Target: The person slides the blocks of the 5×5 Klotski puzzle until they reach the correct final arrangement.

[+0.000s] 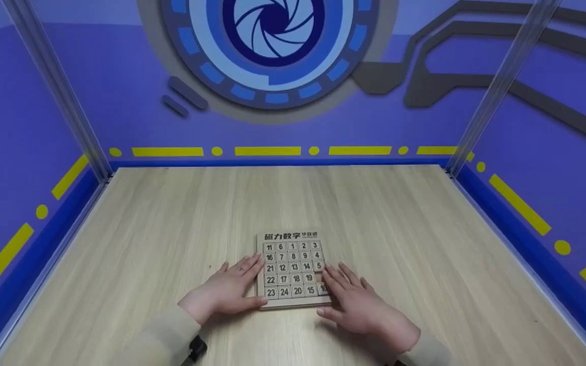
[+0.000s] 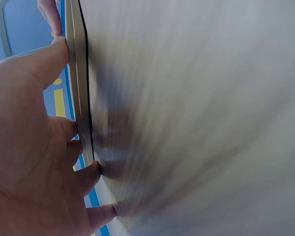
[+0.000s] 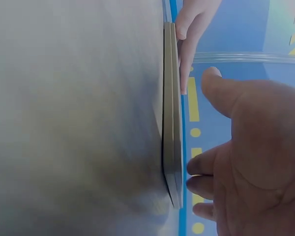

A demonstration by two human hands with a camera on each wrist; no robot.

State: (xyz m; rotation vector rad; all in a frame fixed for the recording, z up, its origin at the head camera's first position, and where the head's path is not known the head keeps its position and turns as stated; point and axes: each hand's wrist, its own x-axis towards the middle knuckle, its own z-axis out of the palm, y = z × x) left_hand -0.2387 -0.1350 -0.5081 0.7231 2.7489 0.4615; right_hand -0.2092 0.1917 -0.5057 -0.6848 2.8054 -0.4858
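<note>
A wooden sliding number puzzle (image 1: 293, 303) lies flat on the table, its square tiles printed with black numbers. One gap shows to the right of the 19 tile (image 1: 309, 278), partly covered by fingers. My left hand (image 1: 222, 292) rests along the left side, fingers straight against the edge and thumb on the lower left corner. At the right side, my right hand (image 1: 359, 307) has its fingers extended over the edge, near the 5 tile (image 1: 318, 266) and partly over the lower right tile. In the right wrist view its fingers (image 3: 201, 164) are slightly above the board's side.
The light wood table (image 1: 181, 203) extends around the puzzle. Blue-purple panels (image 1: 120, 91) with yellow marks enclose its back and sides, and clear corner posts (image 1: 501, 86) stand at the back corners.
</note>
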